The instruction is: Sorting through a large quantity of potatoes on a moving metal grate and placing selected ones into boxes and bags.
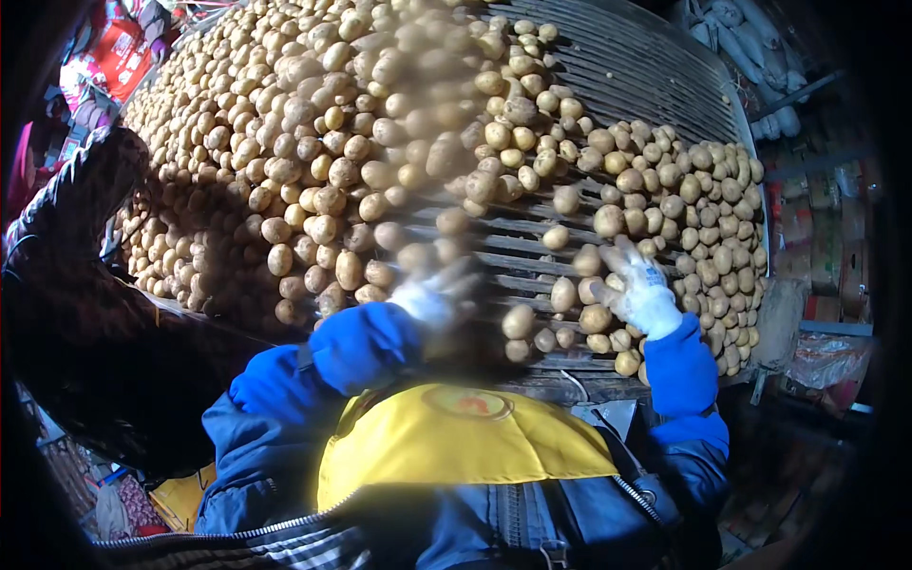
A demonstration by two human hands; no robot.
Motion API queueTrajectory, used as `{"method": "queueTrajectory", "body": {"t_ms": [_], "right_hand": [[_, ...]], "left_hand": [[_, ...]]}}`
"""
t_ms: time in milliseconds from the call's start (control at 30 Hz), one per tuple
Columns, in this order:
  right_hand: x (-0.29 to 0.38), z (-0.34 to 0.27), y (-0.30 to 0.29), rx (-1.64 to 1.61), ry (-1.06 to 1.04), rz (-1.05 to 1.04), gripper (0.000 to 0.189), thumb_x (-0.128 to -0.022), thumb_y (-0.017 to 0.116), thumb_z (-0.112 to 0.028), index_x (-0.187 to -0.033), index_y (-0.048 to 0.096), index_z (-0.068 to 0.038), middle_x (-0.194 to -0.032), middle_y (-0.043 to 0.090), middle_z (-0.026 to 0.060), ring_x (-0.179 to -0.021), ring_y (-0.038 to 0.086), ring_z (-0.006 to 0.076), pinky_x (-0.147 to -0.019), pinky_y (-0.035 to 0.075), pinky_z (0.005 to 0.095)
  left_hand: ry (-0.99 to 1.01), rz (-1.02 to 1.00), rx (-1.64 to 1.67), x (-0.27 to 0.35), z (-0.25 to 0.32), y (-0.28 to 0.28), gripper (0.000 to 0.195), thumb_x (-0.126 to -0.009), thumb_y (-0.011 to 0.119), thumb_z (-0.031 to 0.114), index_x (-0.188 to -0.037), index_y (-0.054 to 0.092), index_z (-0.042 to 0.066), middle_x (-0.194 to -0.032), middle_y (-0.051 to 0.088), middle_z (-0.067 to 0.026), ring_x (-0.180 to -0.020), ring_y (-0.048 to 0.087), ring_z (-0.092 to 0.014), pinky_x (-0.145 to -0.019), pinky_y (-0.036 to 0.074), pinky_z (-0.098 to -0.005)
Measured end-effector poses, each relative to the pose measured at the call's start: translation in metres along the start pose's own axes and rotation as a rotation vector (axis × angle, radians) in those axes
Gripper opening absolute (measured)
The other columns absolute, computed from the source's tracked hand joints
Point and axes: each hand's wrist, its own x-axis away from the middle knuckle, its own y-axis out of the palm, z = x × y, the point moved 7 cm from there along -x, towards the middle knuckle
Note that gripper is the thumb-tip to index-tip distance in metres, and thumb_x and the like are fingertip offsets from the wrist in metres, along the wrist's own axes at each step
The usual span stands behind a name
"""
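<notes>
Potatoes [349, 269] cover much of a slatted sorting table [513, 271] before me. My left hand [431, 296], in a white glove and blue sleeve, hovers at the near side of the slats beside several potatoes. Motion blur hides its fingers and whether it holds anything. My right hand [636, 288], also gloved in white, reaches over the right-hand group of potatoes [719, 256] with fingers spread. Its fingertips are close to or touching a few potatoes [588, 261], and none is seen gripped.
Another person in dark clothing [64, 285] stands close on my left. Stacked cartons [826, 235] and pale sacks [748, 43] lie beyond the table's right side. A wooden rail [570, 385] forms the near edge. A smear blurs the upper middle of the view.
</notes>
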Motion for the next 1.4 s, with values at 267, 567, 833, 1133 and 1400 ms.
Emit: {"method": "queueTrajectory", "body": {"t_ms": [267,567,833,1133,1400], "right_hand": [[-0.032,0.008,-0.018,-0.335,-0.098,0.22,0.049,-0.081,0.072,-0.021,-0.126,0.059,-0.006,-0.123,0.061,0.0185,-0.112,0.061,0.0348,-0.099,0.047,0.04],[-0.098,-0.016,0.025,-0.786,-0.164,-0.043,0.034,-0.08,0.073,-0.014,-0.111,0.064,-0.002,-0.098,0.065,0.0088,-0.09,0.064,0.0232,-0.078,0.053,0.0354],[-0.196,-0.038,-0.064,-0.819,-0.174,0.074,0.017,-0.087,0.067,-0.019,-0.088,0.067,-0.002,-0.069,0.062,0.0037,-0.062,0.057,0.0152,-0.06,0.049,0.0297],[-0.227,-0.052,-0.026,-0.516,-0.064,-0.08,0.049,-0.086,0.068,-0.02,-0.132,0.055,-0.014,-0.108,0.066,0.012,-0.105,0.062,0.0233,-0.088,0.051,0.0361],[-0.034,-0.053,-0.026,-1.849,-0.04,-0.16,0.059,-0.094,0.051,-0.051,-0.12,0.057,0.001,-0.087,0.066,0.012,-0.06,0.061,0.0191,-0.054,0.05,0.0294]], "left_hand": [[-0.157,0.201,0.267,0.026,-0.019,-0.059,0.036,-0.072,0.071,0.019,-0.108,0.067,0.013,-0.125,0.061,-0.0085,-0.123,0.051,-0.032,-0.104,0.032,-0.0538],[-0.288,0.296,0.379,0.01,-0.015,-0.079,0.035,-0.073,0.071,0.014,-0.107,0.068,0.012,-0.111,0.065,-0.009,-0.105,0.056,-0.034,-0.091,0.043,-0.0458],[-0.374,0.389,0.404,0.012,-0.014,-0.083,0.041,-0.072,0.073,0.005,-0.112,0.065,0.006,-0.106,0.066,-0.012,-0.094,0.062,-0.034,-0.078,0.047,-0.0436],[-0.335,0.387,0.512,0.014,-0.026,-0.099,0.045,-0.073,0.072,0.004,-0.117,0.063,0.006,-0.116,0.062,-0.0169,-0.103,0.06,-0.038,-0.087,0.05,-0.0438],[-0.222,0.329,0.55,-0.004,-0.022,-0.069,0.039,-0.078,0.069,0.008,-0.117,0.066,0.011,-0.117,0.064,-0.0159,-0.108,0.06,-0.036,-0.091,0.049,-0.0421]]}}
